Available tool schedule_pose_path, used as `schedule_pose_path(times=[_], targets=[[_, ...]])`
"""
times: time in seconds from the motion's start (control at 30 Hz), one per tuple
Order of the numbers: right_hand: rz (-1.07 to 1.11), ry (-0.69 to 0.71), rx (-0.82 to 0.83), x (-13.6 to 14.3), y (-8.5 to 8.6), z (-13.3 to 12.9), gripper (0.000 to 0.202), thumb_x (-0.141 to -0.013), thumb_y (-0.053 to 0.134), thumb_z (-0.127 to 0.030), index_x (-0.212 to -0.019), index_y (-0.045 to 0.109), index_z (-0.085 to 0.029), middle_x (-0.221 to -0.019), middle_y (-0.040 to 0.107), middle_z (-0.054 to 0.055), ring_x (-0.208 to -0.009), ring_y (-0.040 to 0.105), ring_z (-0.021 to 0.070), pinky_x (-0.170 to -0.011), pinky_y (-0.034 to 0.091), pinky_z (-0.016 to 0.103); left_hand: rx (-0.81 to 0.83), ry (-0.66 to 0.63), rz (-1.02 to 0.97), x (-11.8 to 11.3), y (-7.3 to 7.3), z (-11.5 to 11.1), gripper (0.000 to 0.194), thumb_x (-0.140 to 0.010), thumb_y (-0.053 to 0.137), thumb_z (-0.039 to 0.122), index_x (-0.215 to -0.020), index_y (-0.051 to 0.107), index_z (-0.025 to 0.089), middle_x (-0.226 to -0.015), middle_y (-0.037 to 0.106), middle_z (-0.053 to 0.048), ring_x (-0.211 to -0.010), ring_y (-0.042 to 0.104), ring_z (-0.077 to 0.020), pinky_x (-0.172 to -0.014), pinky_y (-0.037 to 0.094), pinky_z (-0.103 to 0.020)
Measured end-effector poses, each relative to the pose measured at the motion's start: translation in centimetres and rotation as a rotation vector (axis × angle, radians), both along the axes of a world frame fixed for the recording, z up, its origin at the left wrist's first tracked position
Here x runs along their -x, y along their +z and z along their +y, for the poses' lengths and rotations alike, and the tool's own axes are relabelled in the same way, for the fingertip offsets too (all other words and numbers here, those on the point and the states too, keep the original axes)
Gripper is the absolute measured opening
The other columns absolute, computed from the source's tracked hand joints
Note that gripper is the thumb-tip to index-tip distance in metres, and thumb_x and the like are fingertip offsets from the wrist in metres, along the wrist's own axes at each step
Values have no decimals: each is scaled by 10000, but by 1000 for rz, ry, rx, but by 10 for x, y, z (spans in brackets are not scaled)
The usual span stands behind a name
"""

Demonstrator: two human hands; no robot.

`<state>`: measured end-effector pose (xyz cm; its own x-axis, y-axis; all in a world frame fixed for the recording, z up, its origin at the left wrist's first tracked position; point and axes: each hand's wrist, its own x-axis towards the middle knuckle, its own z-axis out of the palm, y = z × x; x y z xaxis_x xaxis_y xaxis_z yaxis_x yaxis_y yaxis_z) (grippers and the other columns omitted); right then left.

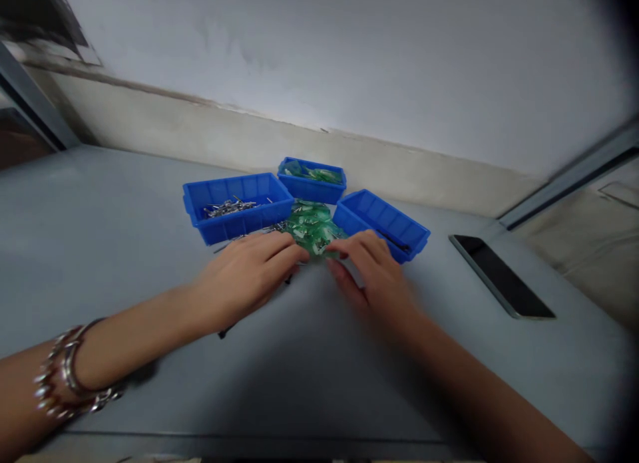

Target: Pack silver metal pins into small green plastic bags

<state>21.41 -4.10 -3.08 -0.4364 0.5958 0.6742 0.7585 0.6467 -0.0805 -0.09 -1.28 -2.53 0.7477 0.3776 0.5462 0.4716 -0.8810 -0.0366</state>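
Small green plastic bags (312, 217) lie in a heap on the grey table between the blue bins. My left hand (254, 267) is closed at the near left side of the heap, palm down, its fingers curled under; what they hold is hidden. Opposite it, my right hand (372, 270) bends its index finger and thumb toward each other at the blurred edge of a green bag. Loose metal pins (277, 227) lie just beyond my left hand. A thin dark piece (223, 332) shows beneath that hand.
One blue bin (239, 220) at left holds metal pins. The back blue bin (317, 190) holds green bags. A dark rod lies in the right blue bin (349, 217). Further right is a phone (502, 277). A wall (349, 144) stands behind the table.
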Motion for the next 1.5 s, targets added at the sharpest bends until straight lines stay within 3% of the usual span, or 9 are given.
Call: schedule_pose_path(times=[0.17,0.33,0.57,0.8,1.0,1.33,1.5], targets=[[-61,169,224,5,-8,-1,288,-998,393,-273,-926,646,-154,-837,655,80,-839,591,201,-764,481,334,-17,-15,-35,-1,1,0,180,-956,407,135,-983,585,128,-839,624,-59,-734,592,-154,-644,475,-243],[-63,214,263,8,-9,-3,329,-1006,370,-273,-872,644,-148,-803,670,67,-782,601,181,-727,487,305,-2,-40,-27,0,1,-2,189,-964,412,155,-972,599,128,-828,624,-59,-733,589,-152,-645,480,-244],[-32,132,245,10,-8,-4,305,-993,394,-258,-799,613,-172,-721,650,52,-705,588,174,-657,455,291,23,-68,-13,-1,0,-1,207,-976,396,174,-989,601,143,-834,623,-54,-729,583,-148,-644,462,-243],[-4,190,321,10,-9,-5,300,-999,359,-243,-852,612,-179,-770,668,49,-708,594,162,-647,456,285,46,-88,12,-1,3,-2,253,-998,348,196,-961,594,151,-821,624,-39,-700,581,-136,-633,461,-231],[56,186,292,11,-11,-4,255,-977,395,-212,-849,612,-176,-772,678,52,-721,614,164,-647,458,275,43,-63,17,-2,3,-4,251,-997,359,220,-989,598,143,-849,636,-46,-751,611,-149,-671,485,-249],[109,53,231,11,-12,-5,202,-942,419,-188,-870,607,-177,-782,702,66,-734,640,192,-681,474,313,-26,81,62,1,0,-1,296,-989,341,229,-997,624,141,-820,686,-61,-733,654,-170,-665,514,-284],[100,24,298,10,-11,-4,209,-956,399,-210,-905,601,-192,-811,703,58,-755,644,187,-685,467,306,-13,73,85,4,-2,0,281,-971,372,198,-1002,649,158,-785,691,-50,-698,661,-160,-663,512,-280]])
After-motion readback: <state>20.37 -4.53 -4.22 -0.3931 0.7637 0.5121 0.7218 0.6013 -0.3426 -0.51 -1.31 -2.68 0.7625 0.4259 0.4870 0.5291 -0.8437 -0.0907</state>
